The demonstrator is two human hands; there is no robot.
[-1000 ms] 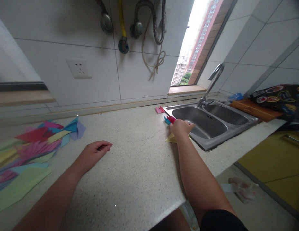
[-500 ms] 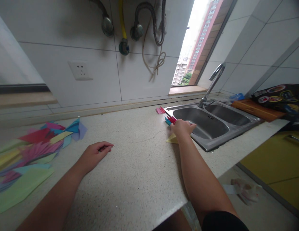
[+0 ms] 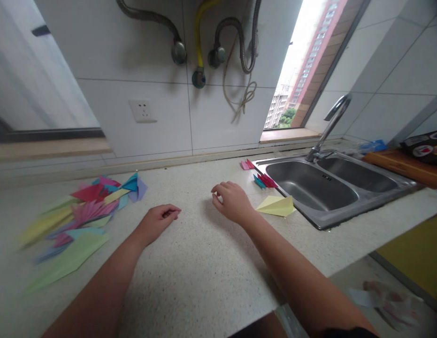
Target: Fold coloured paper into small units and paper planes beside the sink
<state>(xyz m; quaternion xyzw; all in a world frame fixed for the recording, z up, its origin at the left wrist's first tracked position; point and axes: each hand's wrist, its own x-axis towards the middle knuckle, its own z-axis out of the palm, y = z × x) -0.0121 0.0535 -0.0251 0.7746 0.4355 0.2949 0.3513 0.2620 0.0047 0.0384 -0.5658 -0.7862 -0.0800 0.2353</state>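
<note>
My left hand [image 3: 161, 223] rests on the countertop [image 3: 190, 263] with its fingers curled together, and nothing shows in them. My right hand [image 3: 232, 202] hovers over the middle of the counter, thumb and fingers loosely bent and apart, holding nothing. Just right of its wrist lies a yellow paper plane [image 3: 277, 205]. Behind that, beside the sink, are folded red paper pieces [image 3: 266, 180] next to a teal folded paper [image 3: 259, 182]. A small pink folded paper [image 3: 247, 164] sits farther back. Left of my left hand spreads a pile of colourful folded papers [image 3: 93, 211], partly blurred.
A double steel sink [image 3: 313, 213] with a tall faucet [image 3: 331, 126] is set into the counter on the right. Beyond it lie a wooden board [image 3: 404, 165] and a dark patterned bag [image 3: 427, 148]. Pipes, a yellow hose [image 3: 199, 37] and a socket [image 3: 143, 111] are on the wall.
My right hand has moved left from the folded papers by the sink, leaving them and the yellow paper plane in view. My left hand stays on the counter. The view has turned left.
</note>
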